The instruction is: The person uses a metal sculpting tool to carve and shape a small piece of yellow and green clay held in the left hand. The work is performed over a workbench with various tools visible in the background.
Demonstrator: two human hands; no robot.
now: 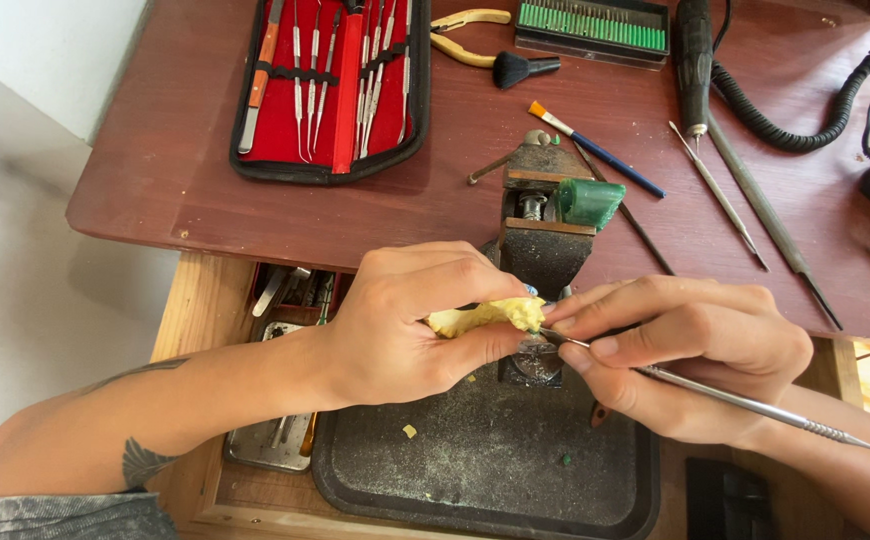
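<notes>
My left hand (410, 320) pinches a small yellow wax-like piece (485, 316) just in front of a small bench vise (545, 225). My right hand (685, 350) grips a thin metal carving tool (755, 405) like a pen. Its tip touches the right end of the yellow piece. A green block (592, 202) sits clamped on the vise. Both hands hover over a dark tray (485, 460) with a few yellow and green crumbs.
An open red case of metal instruments (330, 85) lies at the back left of the brown table (155, 170). Pliers (460, 35), brushes (595, 150), a green bur rack (592, 27), a rotary handpiece (695, 60) and files (770, 215) lie behind. A drawer with tools (285, 300) is open below left.
</notes>
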